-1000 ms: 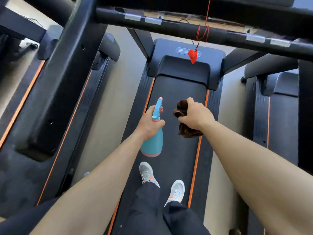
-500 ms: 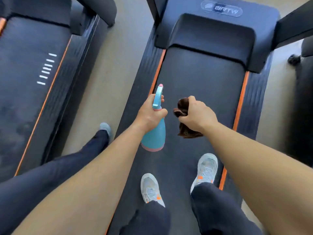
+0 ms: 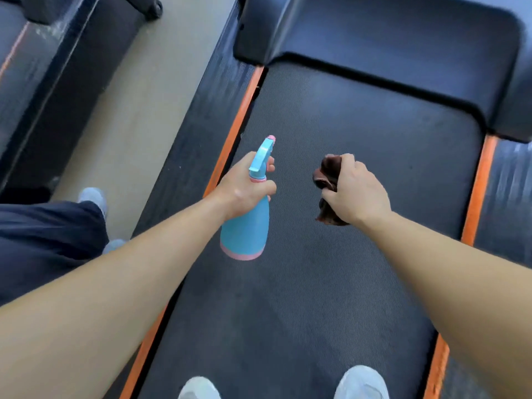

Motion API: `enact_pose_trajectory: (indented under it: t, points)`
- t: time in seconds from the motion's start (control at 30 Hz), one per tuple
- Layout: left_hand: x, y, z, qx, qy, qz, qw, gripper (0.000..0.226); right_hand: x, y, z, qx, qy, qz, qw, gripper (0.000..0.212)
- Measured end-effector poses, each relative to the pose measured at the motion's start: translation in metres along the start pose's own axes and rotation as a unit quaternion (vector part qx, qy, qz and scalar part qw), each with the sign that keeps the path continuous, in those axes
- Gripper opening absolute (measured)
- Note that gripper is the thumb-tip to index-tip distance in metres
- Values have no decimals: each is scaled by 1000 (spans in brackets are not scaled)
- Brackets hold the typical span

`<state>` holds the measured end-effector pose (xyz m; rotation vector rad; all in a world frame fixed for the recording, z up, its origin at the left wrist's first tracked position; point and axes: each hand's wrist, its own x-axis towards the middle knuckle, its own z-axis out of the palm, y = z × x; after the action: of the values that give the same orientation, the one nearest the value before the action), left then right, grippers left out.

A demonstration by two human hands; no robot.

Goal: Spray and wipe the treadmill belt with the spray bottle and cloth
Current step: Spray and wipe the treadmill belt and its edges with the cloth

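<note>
The dark ribbed treadmill belt point(image 3: 345, 139) runs away from me between two orange strips. My left hand point(image 3: 244, 188) grips the neck of a blue spray bottle point(image 3: 246, 228) with a pink base and pink nozzle tip, held above the belt's left part, nozzle pointing forward. My right hand point(image 3: 355, 192) holds a bunched dark brown cloth point(image 3: 326, 171) above the belt's middle, a hand's width right of the bottle. Both of my arms reach in from below.
The black motor cover point(image 3: 388, 41) closes the belt's far end. Black side rails point(image 3: 198, 116) flank the orange strips. My pale shoes point(image 3: 361, 383) stand on the near belt. Another person's dark trouser leg point(image 3: 46, 243) and shoe are on the beige floor point(image 3: 129, 116) at left, beside a second treadmill point(image 3: 43, 70).
The view has dropped and closed in on the belt; the handlebars and the hanging red cord are out of sight. Both hands keep their hold on the bottle and the cloth.
</note>
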<state>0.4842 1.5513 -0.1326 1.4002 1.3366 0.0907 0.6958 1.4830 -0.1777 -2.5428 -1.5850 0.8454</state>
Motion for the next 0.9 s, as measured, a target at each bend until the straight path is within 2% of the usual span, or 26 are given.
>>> enact_pose_trajectory:
  t: [0.17, 0.27, 0.37, 0.47, 0.6, 0.73, 0.9]
  points:
    - [81, -1, 4, 30, -4, 22, 999, 62, 79, 18, 20, -45, 120, -36, 991, 62]
    - [114, -2, -4, 45, -7, 33, 998, 47, 113, 16, 33, -71, 172, -63, 981, 68]
    - [135, -8, -17, 30, -3, 29, 999, 57, 128, 8, 53, -105, 169, -93, 976, 71]
    - [149, -17, -26, -6, 12, 28, 999, 35, 133, 14, 72, -155, 149, -124, 969, 77]
    - [163, -23, -31, -68, 9, 26, 997, 51, 144, 29, 74, -165, 167, -165, 958, 73]
    - [176, -22, -26, -96, 9, 25, 995, 36, 148, 29, 77, -153, 176, -164, 958, 69]
    - [177, -16, -22, -77, 6, 9, 997, 72, 148, 31, 79, -147, 195, -178, 953, 66]
